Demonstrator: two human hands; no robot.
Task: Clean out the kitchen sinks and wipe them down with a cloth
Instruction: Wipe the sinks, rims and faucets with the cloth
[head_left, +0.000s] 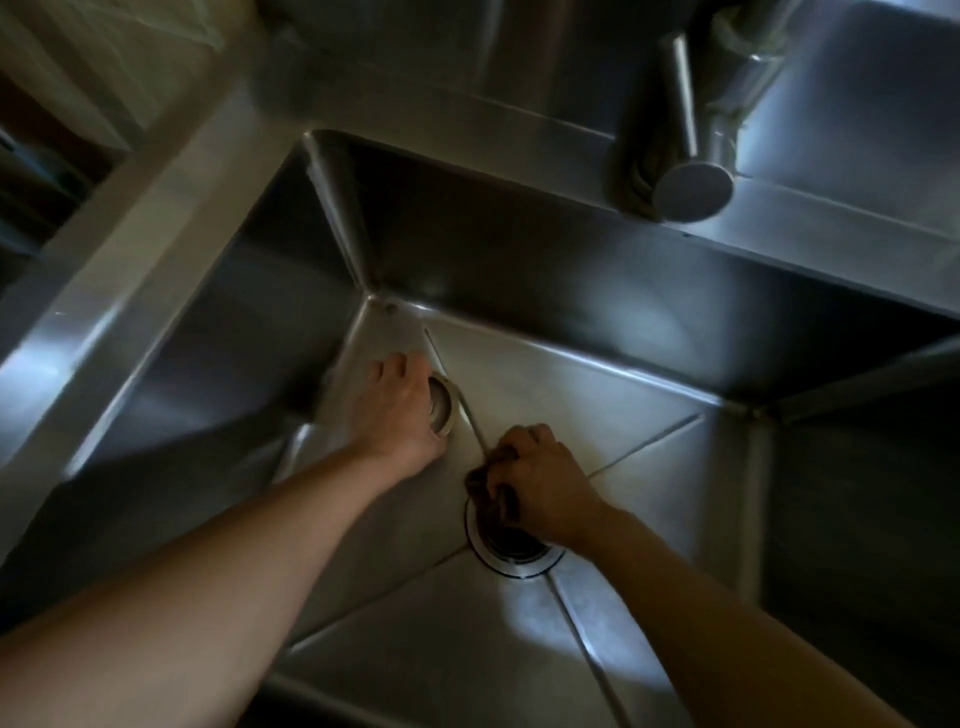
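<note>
In the basin: both hands down on the floor of the steel sink (597, 374), near the drain (511, 553).
Left hand (402, 410): fingers curled round a round metal strainer (444, 405), holding it off to the far-left corner; prob. lifted out so the drain opening is free to clean.
Right hand (540, 480): bunched tight on a dark cloth (491, 480), pressed at the far rim of the drain; wad looks partly over the hole, prob. to scrub the ring where muck collects.
Drain: open, dark inside, chrome ring showing on the near side; contents too dark to tell.
Faucet (691, 150): overhead at far right, above the divider; no water seen running.
2nd sink (857, 104): far right, beyond the divider, only partly in view, nothing seen in it.
Bench (130, 218): steel edge runs along the left of the basin.
Step (judgement): drain area in hand; walls & other basin likely left to wipe.
Risk: strainer is slick metal, could slip & clatter.
</note>
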